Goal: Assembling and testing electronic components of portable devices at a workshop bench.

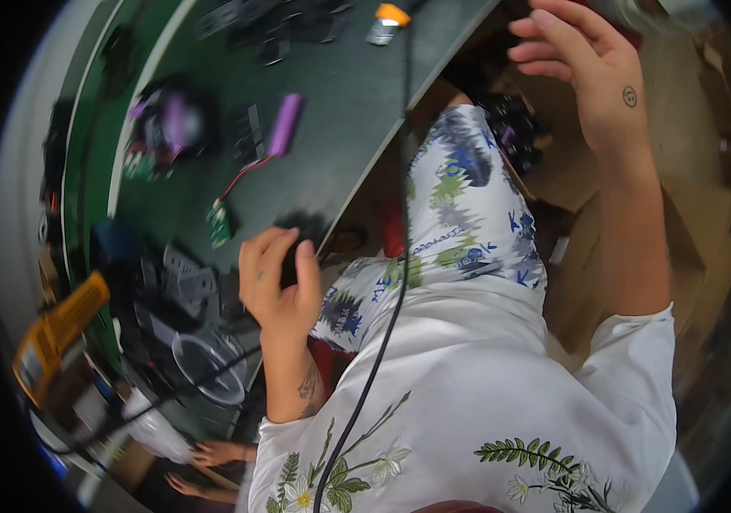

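Head view: left hand (pixel 278 286) at table edge (pixel 357 184)

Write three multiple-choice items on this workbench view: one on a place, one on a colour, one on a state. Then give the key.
1. Where does the purple battery pack lie?
A. on the green bench top
B. in the clear round container
C. on the person's lap

2. What colour is the tool at the left edge?
A. red
B. yellow
C. white

3. How is the right hand?
A. closed on a cable
B. flat on the bench
C. raised, open, holding nothing

Key: 1 A, it rests on the mat beside small black parts. 2 B, its body is yellow. 3 C, fingers loose in the air, while the left hand grips a dark object at the bench edge.
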The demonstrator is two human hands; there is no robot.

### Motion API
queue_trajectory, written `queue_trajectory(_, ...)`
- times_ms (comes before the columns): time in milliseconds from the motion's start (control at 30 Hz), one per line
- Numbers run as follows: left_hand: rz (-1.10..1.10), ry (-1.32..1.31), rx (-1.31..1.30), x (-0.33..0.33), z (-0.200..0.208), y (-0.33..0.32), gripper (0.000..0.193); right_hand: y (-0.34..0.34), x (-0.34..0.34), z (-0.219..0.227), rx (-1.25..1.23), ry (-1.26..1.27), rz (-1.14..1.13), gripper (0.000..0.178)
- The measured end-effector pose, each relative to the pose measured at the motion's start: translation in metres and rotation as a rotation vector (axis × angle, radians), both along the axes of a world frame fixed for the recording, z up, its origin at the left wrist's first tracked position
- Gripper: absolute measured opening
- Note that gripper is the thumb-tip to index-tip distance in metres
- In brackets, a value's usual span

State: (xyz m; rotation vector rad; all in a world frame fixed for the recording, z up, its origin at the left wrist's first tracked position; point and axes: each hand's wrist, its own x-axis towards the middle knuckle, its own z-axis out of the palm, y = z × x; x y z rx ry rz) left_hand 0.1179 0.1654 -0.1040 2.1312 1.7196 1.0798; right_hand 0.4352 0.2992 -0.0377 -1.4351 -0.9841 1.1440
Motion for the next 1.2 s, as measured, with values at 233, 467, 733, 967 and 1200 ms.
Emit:
queue_trajectory(233,0.026,0.063,-0.157,0.020,-0.026,0.060,0.011,-0.019,0.133,-0.306,-0.277,-0.677,0.039,0.040)
queue_trajectory(467,0.163,0.312,-0.184,-0.017,-0.015,0.027,0.014,0.033,0.098,-0.447,-0.301,-0.583,0.246,0.043)
queue_trajectory(733,0.365,0.607,-0.222,-0.009,0.001,0.007,0.038,0.067,0.106,-0.539,-0.414,-1.073,0.650,0.058)
queue_trajectory(967,0.517,0.667,-0.297,-0.008,0.012,0.006,0.051,0.049,0.127,-0.572,-0.349,-1.357,0.870,0.059)
queue_trajectory(1200,0.485,0.655,-0.280,0.002,0.006,0.010,0.051,0.047,0.160,-0.572,-0.302,-1.360,0.845,0.058)
